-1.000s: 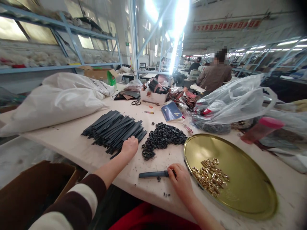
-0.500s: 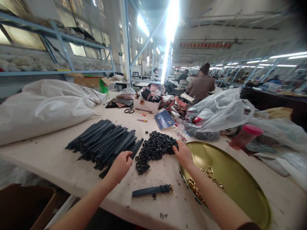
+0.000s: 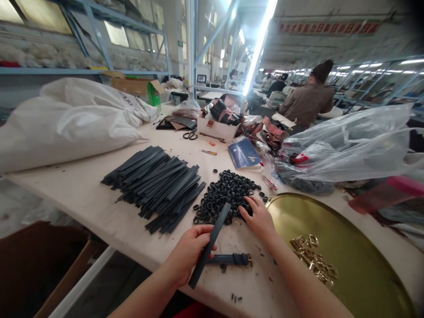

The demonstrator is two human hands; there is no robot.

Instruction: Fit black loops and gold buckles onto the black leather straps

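My left hand [image 3: 196,251] grips a dark flat strap [image 3: 215,236], tilted up above the table. Beyond it lies a heap of similar straps [image 3: 159,181]. My right hand [image 3: 258,216] has its fingers apart at the near right side of a pile of small black strap loops [image 3: 225,190]; whether a fingertip touches one I cannot tell. Partly behind the held strap, a finished-looking strap with a gold buckle [image 3: 235,259] lies on the table. Several gold buckles [image 3: 314,258] rest on a round gold tray [image 3: 361,247] at my right.
A white sack [image 3: 82,123] lies at the left. Farther back are scissors [image 3: 190,135], a blue booklet [image 3: 245,153] and a white box [image 3: 215,130]. Clear plastic bags [image 3: 347,145] and a pink-lidded container [image 3: 380,194] stand to the right. A co-worker [image 3: 308,97] is beyond the table.
My left hand has come away from the strap heap, nearer to me, with one strap in it. My right hand has opened its fingers beside the loops. The view has shifted.
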